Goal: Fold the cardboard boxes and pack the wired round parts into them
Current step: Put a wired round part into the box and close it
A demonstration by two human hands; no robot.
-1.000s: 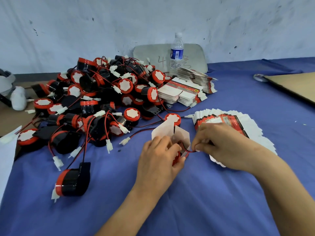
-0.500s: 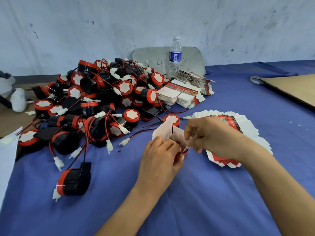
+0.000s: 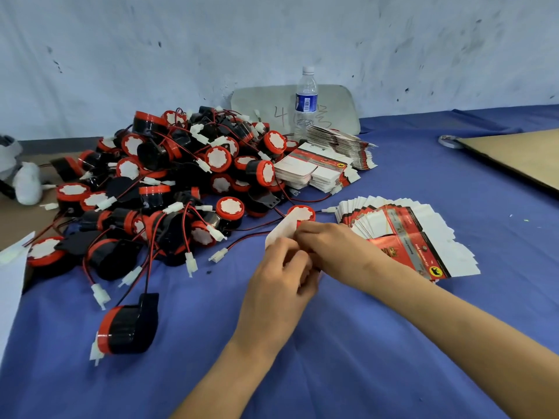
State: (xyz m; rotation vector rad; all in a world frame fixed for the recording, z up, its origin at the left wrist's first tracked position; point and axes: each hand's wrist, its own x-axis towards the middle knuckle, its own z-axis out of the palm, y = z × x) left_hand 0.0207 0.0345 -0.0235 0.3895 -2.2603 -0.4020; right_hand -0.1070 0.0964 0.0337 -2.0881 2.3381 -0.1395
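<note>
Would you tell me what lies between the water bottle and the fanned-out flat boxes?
Head view: more stacks of flat boxes lie there on the blue cloth.

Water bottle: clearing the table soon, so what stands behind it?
A grey board with handwritten marks, against the wall; the water bottle hides part of the writing.

A blue cloth [image 3: 393, 343] covered the table, and a big heap of wired round parts [image 3: 169, 189], red and black, sat on it. One stray part [image 3: 127, 328] lay on its side in front of the heap. Just right of the heap a fan of flat box blanks [image 3: 402, 234] was spread out. At the heap's far right edge sat short stacks of blanks [image 3: 317, 170], with a water bottle [image 3: 305, 101] upright behind them. Well right of the heap lay a brown cardboard sheet [image 3: 520, 158]
</note>
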